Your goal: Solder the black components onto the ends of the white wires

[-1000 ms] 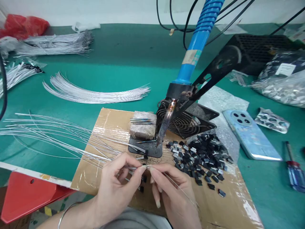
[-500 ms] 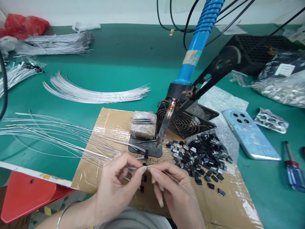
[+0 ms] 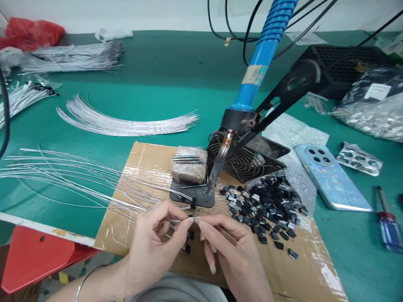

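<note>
Just in front of the soldering iron's tip, my two hands meet, fingertips almost touching. My left hand [image 3: 163, 235] is closed in a pinch on the end of a thin wire, beside a small silvery bit too fine to make out. A thin wire [image 3: 239, 245] runs back across my right hand [image 3: 225, 247], pinched between thumb and forefinger. White wires [image 3: 78, 163] stretch from the left under my left hand; several end in small black connectors [image 3: 187, 249]. Above stands the soldering iron [image 3: 222, 157] with a blue handle, tip down over a black plate [image 3: 201, 200].
Cardboard [image 3: 126, 184] covers the work area. Loose black connectors [image 3: 273, 205] lie in a pile to the right, near a black fan [image 3: 248, 159]. A phone [image 3: 333, 180] and a screwdriver [image 3: 388, 226] lie farther right. A curved wire bundle [image 3: 126, 126] rests behind.
Both hands stay pinched together in nearly the same place. My right hand has shifted very slightly; nothing else visibly moves.
</note>
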`<state>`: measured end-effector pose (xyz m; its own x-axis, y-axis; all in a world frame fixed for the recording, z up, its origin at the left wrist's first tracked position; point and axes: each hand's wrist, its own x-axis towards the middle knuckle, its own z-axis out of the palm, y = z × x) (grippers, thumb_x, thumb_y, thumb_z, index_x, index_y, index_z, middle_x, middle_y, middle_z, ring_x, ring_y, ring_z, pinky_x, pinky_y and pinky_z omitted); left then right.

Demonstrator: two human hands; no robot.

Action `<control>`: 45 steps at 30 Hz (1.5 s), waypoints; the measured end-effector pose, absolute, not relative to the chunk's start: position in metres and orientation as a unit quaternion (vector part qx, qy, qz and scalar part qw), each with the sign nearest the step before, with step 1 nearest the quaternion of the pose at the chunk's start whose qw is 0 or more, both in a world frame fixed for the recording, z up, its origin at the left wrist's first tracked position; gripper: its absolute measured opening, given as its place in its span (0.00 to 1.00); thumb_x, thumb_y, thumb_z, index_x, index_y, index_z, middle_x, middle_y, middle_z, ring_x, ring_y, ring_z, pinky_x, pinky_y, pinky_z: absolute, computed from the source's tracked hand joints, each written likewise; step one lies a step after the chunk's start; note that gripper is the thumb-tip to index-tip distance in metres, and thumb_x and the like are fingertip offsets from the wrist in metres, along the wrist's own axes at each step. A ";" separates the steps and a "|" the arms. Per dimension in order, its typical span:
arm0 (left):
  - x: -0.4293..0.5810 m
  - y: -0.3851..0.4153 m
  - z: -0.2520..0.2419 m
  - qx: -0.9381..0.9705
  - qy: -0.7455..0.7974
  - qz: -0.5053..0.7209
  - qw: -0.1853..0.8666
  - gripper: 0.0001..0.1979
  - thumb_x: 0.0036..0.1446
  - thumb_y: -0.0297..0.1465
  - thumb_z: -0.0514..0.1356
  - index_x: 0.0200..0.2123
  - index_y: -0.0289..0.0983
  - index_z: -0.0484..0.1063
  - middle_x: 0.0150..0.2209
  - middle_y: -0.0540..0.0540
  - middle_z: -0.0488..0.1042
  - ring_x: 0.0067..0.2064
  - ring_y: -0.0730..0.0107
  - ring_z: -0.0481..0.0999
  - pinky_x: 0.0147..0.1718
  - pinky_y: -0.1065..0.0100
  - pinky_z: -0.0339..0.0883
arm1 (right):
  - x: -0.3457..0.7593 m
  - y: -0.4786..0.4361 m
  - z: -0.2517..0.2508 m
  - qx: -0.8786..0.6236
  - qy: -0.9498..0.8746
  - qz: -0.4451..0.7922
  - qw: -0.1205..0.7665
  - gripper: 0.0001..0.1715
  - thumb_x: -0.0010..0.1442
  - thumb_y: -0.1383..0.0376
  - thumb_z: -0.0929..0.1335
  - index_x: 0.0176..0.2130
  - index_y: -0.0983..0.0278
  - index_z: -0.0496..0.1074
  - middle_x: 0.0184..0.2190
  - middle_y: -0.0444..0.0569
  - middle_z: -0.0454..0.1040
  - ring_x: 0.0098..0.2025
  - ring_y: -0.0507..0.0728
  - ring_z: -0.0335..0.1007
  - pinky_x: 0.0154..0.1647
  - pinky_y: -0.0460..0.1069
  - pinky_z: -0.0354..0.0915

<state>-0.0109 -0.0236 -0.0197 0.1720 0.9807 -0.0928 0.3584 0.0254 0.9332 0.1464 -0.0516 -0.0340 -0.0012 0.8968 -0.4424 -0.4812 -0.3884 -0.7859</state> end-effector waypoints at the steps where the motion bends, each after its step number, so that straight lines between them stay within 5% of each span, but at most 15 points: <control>1: -0.011 -0.024 -0.020 0.616 0.547 0.337 0.456 0.08 0.63 0.28 0.60 0.29 0.37 0.71 0.23 0.54 0.63 0.23 0.76 0.55 0.20 0.72 0.51 | 0.145 -0.051 -0.032 -0.492 -0.207 0.673 0.512 0.11 0.55 0.55 0.78 0.31 0.61 0.83 0.21 0.40 0.72 0.14 0.42 0.63 0.15 0.38 0.55; 20: -0.015 -0.026 -0.016 0.654 0.539 0.302 0.436 0.07 0.62 0.28 0.61 0.30 0.38 0.72 0.22 0.55 0.61 0.23 0.75 0.53 0.19 0.70 0.46 | 0.157 -0.046 -0.041 -0.456 -0.227 0.716 0.478 0.13 0.55 0.57 0.77 0.26 0.63 0.82 0.20 0.42 0.71 0.14 0.45 0.61 0.14 0.40 0.57; 32: -0.010 -0.026 -0.019 0.619 0.551 0.324 0.456 0.09 0.64 0.29 0.59 0.29 0.37 0.71 0.21 0.56 0.58 0.22 0.76 0.51 0.19 0.71 0.46 | 0.152 -0.052 -0.044 -0.458 -0.220 0.693 0.512 0.09 0.57 0.57 0.77 0.32 0.60 0.85 0.21 0.42 0.72 0.14 0.44 0.63 0.14 0.39 0.57; 45: -0.001 -0.023 -0.018 0.548 0.574 0.339 0.504 0.09 0.61 0.33 0.59 0.28 0.37 0.70 0.22 0.52 0.68 0.21 0.76 0.58 0.19 0.72 0.52 | 0.129 -0.064 -0.047 -0.455 -0.160 0.655 0.582 0.10 0.62 0.56 0.73 0.37 0.57 0.85 0.27 0.45 0.76 0.18 0.46 0.66 0.16 0.41 0.64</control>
